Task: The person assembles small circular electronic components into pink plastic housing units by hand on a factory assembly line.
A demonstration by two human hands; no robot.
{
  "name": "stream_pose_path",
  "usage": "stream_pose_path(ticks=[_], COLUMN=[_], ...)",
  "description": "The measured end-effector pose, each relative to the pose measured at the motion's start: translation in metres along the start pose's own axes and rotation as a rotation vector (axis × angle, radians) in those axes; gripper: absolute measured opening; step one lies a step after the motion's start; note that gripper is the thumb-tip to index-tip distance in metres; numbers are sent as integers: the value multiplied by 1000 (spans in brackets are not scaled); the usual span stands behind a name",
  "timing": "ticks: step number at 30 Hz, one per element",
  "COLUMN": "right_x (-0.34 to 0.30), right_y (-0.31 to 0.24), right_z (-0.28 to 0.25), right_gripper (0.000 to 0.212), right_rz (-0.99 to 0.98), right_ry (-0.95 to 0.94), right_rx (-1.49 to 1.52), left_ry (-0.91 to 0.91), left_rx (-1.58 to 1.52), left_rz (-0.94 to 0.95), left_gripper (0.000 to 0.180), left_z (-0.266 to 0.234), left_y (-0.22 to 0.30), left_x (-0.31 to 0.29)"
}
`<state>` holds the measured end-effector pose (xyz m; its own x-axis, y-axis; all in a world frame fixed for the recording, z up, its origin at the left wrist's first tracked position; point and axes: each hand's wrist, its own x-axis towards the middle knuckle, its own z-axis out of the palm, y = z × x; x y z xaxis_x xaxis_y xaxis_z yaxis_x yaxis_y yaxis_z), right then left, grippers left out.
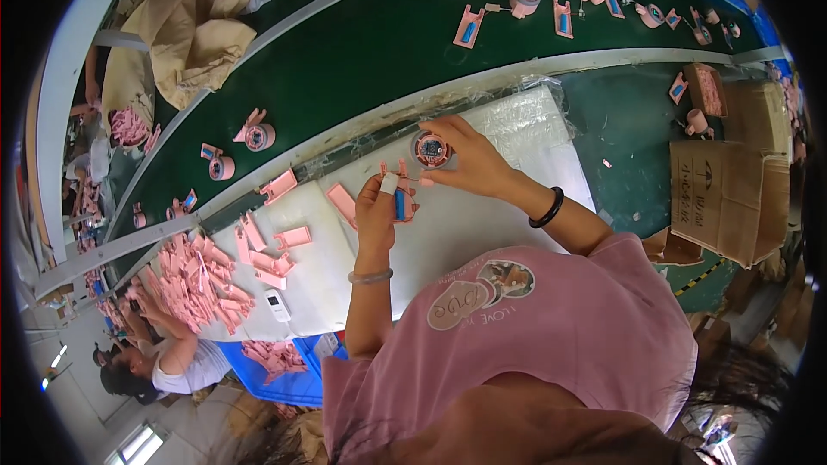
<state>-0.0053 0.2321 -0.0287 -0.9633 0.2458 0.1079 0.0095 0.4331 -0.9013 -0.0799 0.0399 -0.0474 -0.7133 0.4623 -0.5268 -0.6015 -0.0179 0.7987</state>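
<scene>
My right hand is closed round a round pink housing with a circuit board and a dark centre showing in its open face. Just left of it, my left hand pinches a small white piece between thumb and fingers. Beside those fingers is a pink handle shell with a blue cylindrical cell in it. Whether the left hand also grips this shell, I cannot tell. Thin wire seems to run between the white piece and the housing.
A pile of pink shells covers the left of the white foam-topped bench, near a small white device. Beyond runs a green conveyor carrying several wired housings. Cardboard boxes stand right; a co-worker sits left.
</scene>
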Motion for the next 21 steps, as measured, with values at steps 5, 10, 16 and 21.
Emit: stream_pose_path(ticks=[5, 10, 16, 21], right_x=[23, 72, 136, 165], right_y=[8, 35, 96, 162], right_z=[-6, -9, -29, -90], right_gripper=[72, 72, 52, 39], right_rz=[-75, -92, -296, -11], right_ry=[73, 117, 172, 368], right_rx=[-58, -13, -709, -1438], left_ry=[-51, -103, 30, 465], left_rx=[19, 161, 122, 369], left_rz=[82, 113, 311, 656], left_gripper=[23, 22, 16, 24], left_z=[10, 0, -21, -57], left_y=[20, 37, 61, 59], left_x=[27, 94, 192, 232])
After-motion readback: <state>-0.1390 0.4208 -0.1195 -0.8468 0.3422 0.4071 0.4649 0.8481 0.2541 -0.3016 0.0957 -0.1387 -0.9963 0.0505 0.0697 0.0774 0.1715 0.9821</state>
